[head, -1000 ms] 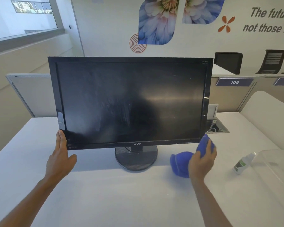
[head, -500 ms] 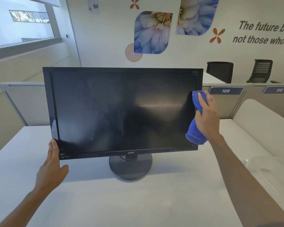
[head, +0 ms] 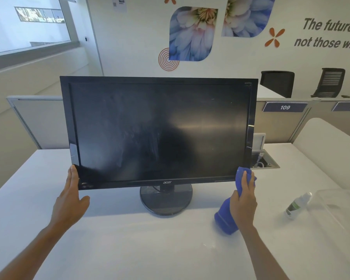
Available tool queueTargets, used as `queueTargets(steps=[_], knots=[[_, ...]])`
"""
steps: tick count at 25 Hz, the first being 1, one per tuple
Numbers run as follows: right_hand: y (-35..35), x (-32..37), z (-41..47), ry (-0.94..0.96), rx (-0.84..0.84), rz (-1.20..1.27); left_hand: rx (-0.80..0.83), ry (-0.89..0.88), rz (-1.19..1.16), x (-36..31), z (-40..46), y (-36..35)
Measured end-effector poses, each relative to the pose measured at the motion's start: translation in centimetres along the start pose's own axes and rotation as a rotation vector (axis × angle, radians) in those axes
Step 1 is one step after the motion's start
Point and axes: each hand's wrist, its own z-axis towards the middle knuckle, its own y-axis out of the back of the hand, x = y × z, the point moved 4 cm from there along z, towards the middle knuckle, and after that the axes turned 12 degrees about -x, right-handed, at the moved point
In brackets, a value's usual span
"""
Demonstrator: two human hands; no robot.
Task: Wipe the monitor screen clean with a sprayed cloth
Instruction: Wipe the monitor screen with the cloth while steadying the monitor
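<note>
A black Acer monitor (head: 160, 130) stands on a round base on the white desk (head: 129, 249), its dark screen streaked with smears left of centre. My left hand (head: 70, 199) rests with straight fingers against the monitor's lower left corner. My right hand (head: 243, 201) grips a blue cloth (head: 226, 219) and presses its top end against the lower right corner of the bezel. The rest of the cloth hangs down below my hand.
A small spray bottle (head: 297, 205) lies on the desk at the right, beside a clear plastic box (head: 339, 209). A cable hatch (head: 265, 162) sits open behind the monitor's right edge. Grey partitions (head: 38, 122) and office chairs (head: 277, 82) stand beyond.
My right hand rose with the cloth up the screen's right edge, then came back down to the lower right corner. My left hand stayed at the lower left corner.
</note>
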Motion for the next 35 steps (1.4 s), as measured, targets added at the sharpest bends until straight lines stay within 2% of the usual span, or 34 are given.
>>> queueTargets(steps=[2, 6, 10, 17, 21, 24, 26, 29, 30, 32, 33, 35], knots=[[-0.9, 0.5, -1.1, -0.078, -0.001, -0.032, 0.009, 0.026, -0.057, 0.2, 0.0, 0.1], [-2.2, 3.8, -2.9, -0.119, 0.012, -0.101, 0.053, 0.055, -0.145, 0.8, -0.1, 0.5], [-5.2, 8.8, -7.6, -0.002, 0.06, -0.109, 0.094, 0.098, -0.218, 1.4, -0.1, 0.7], [-10.4, 17.5, -15.6, 0.091, 0.128, -0.081, 0.186, 0.077, -0.305, 2.0, 0.2, 1.4], [-12.7, 23.4, -20.4, 0.13, 0.276, -0.057, 0.22, 0.07, -0.331, 2.6, 0.6, 1.8], [-14.3, 27.0, -23.9, 0.206, 0.3, -0.032, 0.22, 0.066, -0.327, 2.6, 0.7, 1.9], [-15.7, 29.2, -26.2, 0.281, 0.381, -0.042, 0.218, 0.041, -0.32, 2.9, 0.9, 2.2], [-16.9, 31.5, -28.6, 0.525, 0.404, -0.094, 0.241, 0.064, -0.337, 2.6, 1.2, 2.8], [-16.9, 32.3, -29.1, 0.55, 0.421, -0.067, 0.26, 0.052, -0.365, 2.5, 1.4, 3.1], [-16.9, 33.4, -29.4, 0.549, 0.563, 0.022, 0.276, 0.034, -0.382, 3.3, 2.1, 3.7], [-16.6, 33.9, -28.7, 0.557, 0.609, -0.008, 0.271, 0.047, -0.392, 3.9, 2.5, 3.8], [-15.2, 35.5, -26.0, 0.554, 0.456, 0.068, 0.232, 0.091, -0.431, 4.8, 2.9, 4.2]])
